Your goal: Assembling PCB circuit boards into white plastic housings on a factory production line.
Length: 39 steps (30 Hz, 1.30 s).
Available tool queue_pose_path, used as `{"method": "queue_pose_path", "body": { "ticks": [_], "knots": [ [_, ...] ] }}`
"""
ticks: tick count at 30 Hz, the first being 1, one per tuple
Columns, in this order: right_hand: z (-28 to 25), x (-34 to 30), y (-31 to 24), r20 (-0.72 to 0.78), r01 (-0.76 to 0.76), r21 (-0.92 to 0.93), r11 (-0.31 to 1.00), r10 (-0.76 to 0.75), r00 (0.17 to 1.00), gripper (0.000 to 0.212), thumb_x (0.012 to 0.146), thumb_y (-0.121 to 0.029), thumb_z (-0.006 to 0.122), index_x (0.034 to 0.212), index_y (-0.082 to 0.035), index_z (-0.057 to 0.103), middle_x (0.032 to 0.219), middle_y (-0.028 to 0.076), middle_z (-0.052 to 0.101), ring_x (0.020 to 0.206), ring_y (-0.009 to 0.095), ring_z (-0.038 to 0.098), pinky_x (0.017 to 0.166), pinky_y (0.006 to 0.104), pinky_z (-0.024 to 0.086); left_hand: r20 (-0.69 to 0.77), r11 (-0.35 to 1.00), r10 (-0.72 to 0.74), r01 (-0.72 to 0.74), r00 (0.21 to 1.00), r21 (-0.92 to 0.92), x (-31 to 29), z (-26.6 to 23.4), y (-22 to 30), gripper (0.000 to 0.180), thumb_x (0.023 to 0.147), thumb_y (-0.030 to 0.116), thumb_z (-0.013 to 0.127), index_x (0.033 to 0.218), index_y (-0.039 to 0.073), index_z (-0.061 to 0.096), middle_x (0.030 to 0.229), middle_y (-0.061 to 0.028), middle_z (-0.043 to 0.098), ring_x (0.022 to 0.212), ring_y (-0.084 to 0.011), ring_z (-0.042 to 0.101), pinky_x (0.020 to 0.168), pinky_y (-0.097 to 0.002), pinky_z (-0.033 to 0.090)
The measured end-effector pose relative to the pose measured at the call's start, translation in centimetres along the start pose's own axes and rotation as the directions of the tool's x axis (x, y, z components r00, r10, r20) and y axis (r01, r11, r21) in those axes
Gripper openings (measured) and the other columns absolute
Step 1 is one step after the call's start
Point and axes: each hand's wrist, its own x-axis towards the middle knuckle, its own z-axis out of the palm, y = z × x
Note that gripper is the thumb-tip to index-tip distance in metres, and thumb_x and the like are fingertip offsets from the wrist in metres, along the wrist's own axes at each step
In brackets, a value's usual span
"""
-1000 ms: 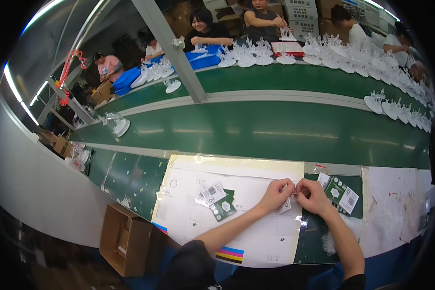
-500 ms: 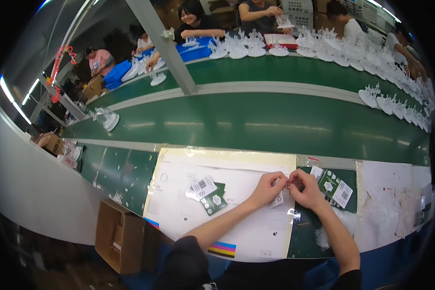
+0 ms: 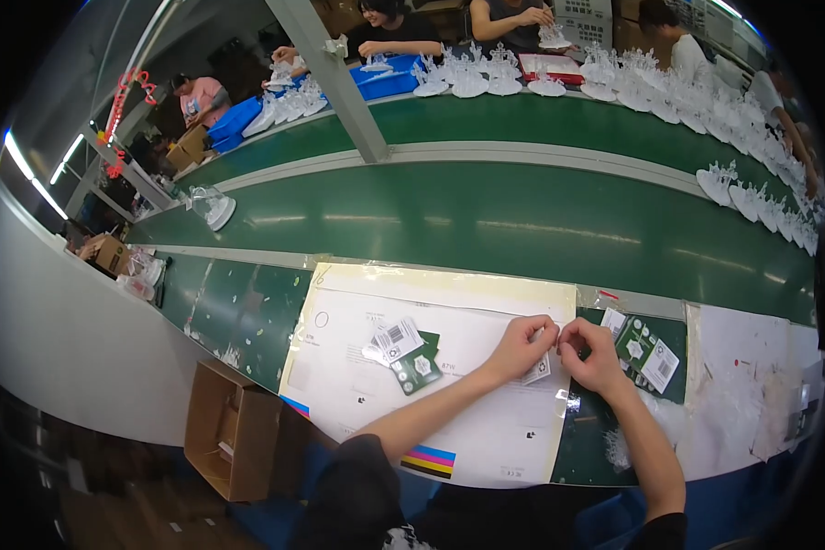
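The white printed tag (image 3: pixel 538 369), pinched in the closed left hand (image 3: pixel 521 345) above the paper sheet (image 3: pixel 486 431), should handle as light, bendable card, best gripped by its edges; whether the curled right hand (image 3: pixel 594 358) alongside grips anything cannot be told.

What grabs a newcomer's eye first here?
Probably the crowded white pieces on round bases, lined up at the upper right beyond the green surface. Then the left hand and right hand, fingers close together near the right edge of the printed sheet. The red coiled cord stands out at upper left.
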Motion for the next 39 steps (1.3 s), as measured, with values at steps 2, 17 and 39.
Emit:
{"method": "queue_pose_path", "body": {
  "ticks": [2,17,39],
  "knots": [
    [0.1,0.0,0.8,-0.058,-0.056,-0.015,0.998,0.055,0.997,0.009,0.073,-0.004,0.061,0.079,-0.001,0.055,0.064,0.002,0.058,0.051,0.007,0.052,0.048,0.0203,0.041,0.009,0.997,-0.022,0.021,1.0,0.069,-0.1,-0.3,-0.2,0.021,0.091,0.015,0.052,0.075,0.002,0.056,0.065,0.0028,0.052,0.062,-0.0029,0.044,0.054,-0.0201,0.036],
    [0.0,0.8,-1.0,-0.027,-0.079,0.029,0.996,0.08,0.996,0.017,0.075,-0.004,0.065,0.089,0.0,0.057,0.066,0.001,0.06,0.054,0.006,0.054,0.049,0.0181,0.042,-0.028,1.0,0.012,-0.012,1.0,0.001,0.1,-0.7,-0.2,0.022,0.092,0.016,0.05,0.075,0.002,0.055,0.065,0.0022,0.052,0.062,-0.0033,0.045,0.056,-0.0195,0.037],
    [-0.3,0.1,-0.5,-0.024,0.0,-0.008,1.0,0.0,1.0,0.011,0.077,-0.008,0.067,0.084,-0.002,0.061,0.064,0.001,0.06,0.053,0.006,0.054,0.05,0.0188,0.043,-0.117,0.991,-0.038,0.052,0.992,0.124,-0.3,-0.4,-0.4,0.019,0.09,0.016,0.056,0.079,0.001,0.058,0.064,0.0044,0.052,0.058,-0.0005,0.042,0.05,-0.0181,0.033]
  ]
}}
